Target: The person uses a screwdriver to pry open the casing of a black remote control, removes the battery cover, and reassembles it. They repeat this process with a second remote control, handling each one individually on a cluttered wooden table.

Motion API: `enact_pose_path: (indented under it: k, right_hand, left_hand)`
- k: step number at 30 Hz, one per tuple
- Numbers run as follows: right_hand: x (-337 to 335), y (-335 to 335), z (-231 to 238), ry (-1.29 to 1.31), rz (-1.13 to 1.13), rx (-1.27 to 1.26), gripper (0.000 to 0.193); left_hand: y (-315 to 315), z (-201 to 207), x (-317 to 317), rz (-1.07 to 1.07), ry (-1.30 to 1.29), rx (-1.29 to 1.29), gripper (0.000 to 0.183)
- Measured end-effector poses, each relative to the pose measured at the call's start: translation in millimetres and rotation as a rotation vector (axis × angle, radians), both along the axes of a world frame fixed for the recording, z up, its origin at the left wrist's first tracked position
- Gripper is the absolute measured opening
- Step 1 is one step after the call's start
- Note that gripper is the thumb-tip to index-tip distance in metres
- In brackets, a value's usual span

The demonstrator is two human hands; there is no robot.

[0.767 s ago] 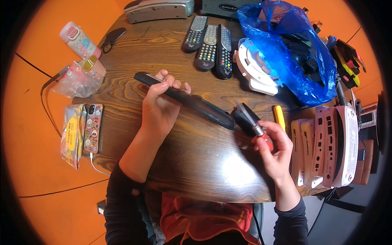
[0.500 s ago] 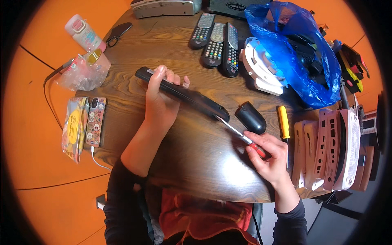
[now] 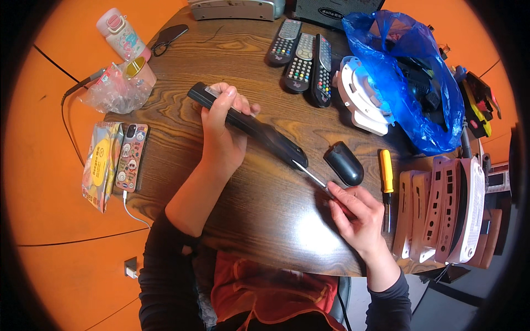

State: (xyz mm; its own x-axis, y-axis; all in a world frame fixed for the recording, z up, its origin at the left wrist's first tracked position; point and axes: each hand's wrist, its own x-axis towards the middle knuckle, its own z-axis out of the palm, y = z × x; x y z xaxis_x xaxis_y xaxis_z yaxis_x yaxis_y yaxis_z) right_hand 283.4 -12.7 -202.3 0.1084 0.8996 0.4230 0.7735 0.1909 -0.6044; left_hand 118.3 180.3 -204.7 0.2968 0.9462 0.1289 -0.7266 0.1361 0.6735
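Observation:
My left hand [image 3: 225, 124] is closed around a long black remote control [image 3: 271, 138], holding it slantwise above the table with the keypad side out of sight. In my right hand [image 3: 359, 215], a screwdriver [image 3: 313, 175] is pinched between thumb and fingers; its handle is mostly covered. The metal tip touches the edge near the remote's lower right end. Just right of that end lies a black rounded plastic cover [image 3: 344, 163] on the wooden table. A second screwdriver with a yellow handle [image 3: 387, 171] lies farther right.
Three button-covered remotes [image 3: 300, 69] lie at the back, beside a white ring-shaped part [image 3: 359, 102] and a blue plastic bag [image 3: 428, 129]. White device casings [image 3: 406, 215] stand on the right. A phone [image 3: 132, 160] and wipes packet [image 3: 99, 165] lie left.
The view has shifted slightly. My right fingers have moved forward along the screwdriver, covering its red handle. Its tip remains at the remote's end, and the remote has turned a little in my left hand.

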Motion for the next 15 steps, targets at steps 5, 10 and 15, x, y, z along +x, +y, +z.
enact_pose_path:
  k: [5,10,15]
  right_hand:
    - [-1.7,0.1,1.6,-0.207,-0.007,0.049,0.033]
    - [-15.5,-3.8,3.7,-0.309,-0.019,-0.007,0.035]
    - [-28.9,2.0,0.5,0.068,-0.136,-0.099,0.027]
  left_hand:
    - [-4.6,3.6,-0.6,0.031,-0.012,0.021,0.011]
    - [-8.3,6.6,-1.2,0.052,-0.047,0.035,0.013]
    - [-13.2,7.1,-1.6,0.141,-0.041,0.143,0.019]
